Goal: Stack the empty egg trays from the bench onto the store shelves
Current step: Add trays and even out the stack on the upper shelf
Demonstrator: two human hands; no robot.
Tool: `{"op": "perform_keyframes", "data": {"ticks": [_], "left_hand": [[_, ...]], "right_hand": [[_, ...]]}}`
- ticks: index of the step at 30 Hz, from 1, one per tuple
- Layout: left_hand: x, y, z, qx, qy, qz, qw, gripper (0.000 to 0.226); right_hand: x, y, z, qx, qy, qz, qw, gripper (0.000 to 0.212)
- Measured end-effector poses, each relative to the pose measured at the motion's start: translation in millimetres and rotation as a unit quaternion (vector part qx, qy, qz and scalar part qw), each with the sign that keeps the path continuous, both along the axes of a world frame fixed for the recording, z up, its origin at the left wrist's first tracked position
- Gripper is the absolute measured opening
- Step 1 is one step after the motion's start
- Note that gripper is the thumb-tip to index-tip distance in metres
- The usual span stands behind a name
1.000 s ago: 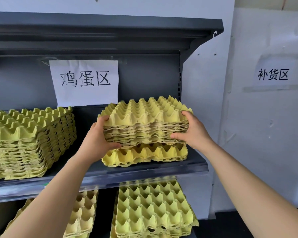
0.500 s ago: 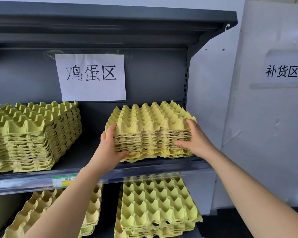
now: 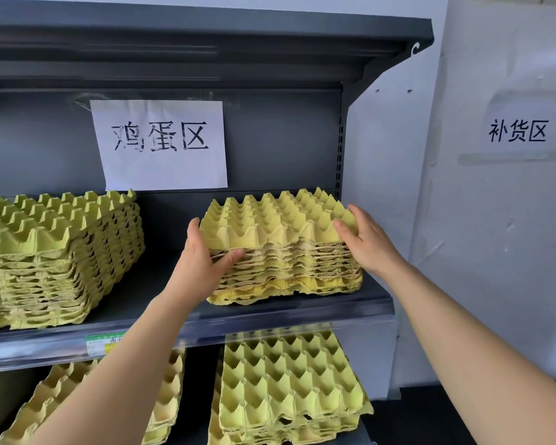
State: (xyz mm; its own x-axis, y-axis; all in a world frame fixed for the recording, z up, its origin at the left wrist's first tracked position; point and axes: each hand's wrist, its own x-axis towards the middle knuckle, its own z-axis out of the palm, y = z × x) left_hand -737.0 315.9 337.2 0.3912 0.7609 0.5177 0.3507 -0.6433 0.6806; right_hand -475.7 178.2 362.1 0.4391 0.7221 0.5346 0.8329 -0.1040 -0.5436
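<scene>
On grey store shelf (image 3: 161, 284), right end: stack of egg trays (image 3: 283, 252), resting flat. Clasped both sides: left hand (image 3: 203, 261) thumb hooked across front, right hand (image 3: 366, 242) fingers curled over top corner. Apparently squaring layers.

- You stood in a shop: grey metal display shelving (image 3: 206, 53) with a price label (image 3: 105, 343) on its edge.
- You faced a paper 鸡蛋区 sign (image 3: 161, 142) and a 补货区 sign (image 3: 517, 131).
</scene>
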Motion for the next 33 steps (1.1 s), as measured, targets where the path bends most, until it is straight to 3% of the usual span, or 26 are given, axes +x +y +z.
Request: {"op": "perform_keyframes", "data": {"ticks": [8,15,20,26,33], "left_hand": [[-6,9,20,0.021,0.065,0.046,0.997,0.101],[5,49,64,-0.131,0.034,-0.047,0.99,0.077],[15,89,77,-0.205,0.059,-0.081,0.974,0.105],[39,112,76,-0.2,0.084,-0.074,0.973,0.078],[37,114,74,-0.226,0.082,-0.078,0.967,0.091]], "right_hand": [[11,8,19,-0.07,-0.131,-0.056,0.987,0.063],[5,57,64,-0.177,-0.134,-0.022,0.975,0.058],[16,96,67,-0.277,-0.121,-0.028,0.953,0.061],[32,108,63,-0.326,-0.059,-0.032,0.943,0.063],[33,112,62,-0.336,-0.05,-0.032,0.94,0.064]]}}
